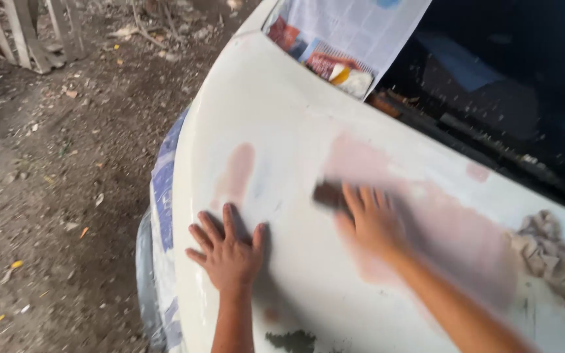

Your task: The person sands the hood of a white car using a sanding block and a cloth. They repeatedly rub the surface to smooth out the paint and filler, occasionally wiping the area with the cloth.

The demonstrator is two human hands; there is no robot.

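Hands both rest on the white car hood [276, 117]. Your left hand [229, 252] lies flat and open, fingers spread, palm down near the hood's left edge, just below a pinkish filler patch [237, 173]. Your right hand [371, 222] is blurred; its fingers press down on a small dark sanding block [328, 194], which sits on the hood at the left margin of a larger pink sanded area [446, 229] running toward the right edge. Whether the fingers curl around the block or only press on it, you cannot tell from the blur. A crumpled grey rag [547, 255] lies on the hood near its right edge, well apart from both hands. Newspaper masking [348, 39] covers the hood's far edge at the windscreen [511, 85], and more paper [163, 189] wraps the left side below the hood edge. Bare dirt ground [53, 196] with scattered debris lies to the left.
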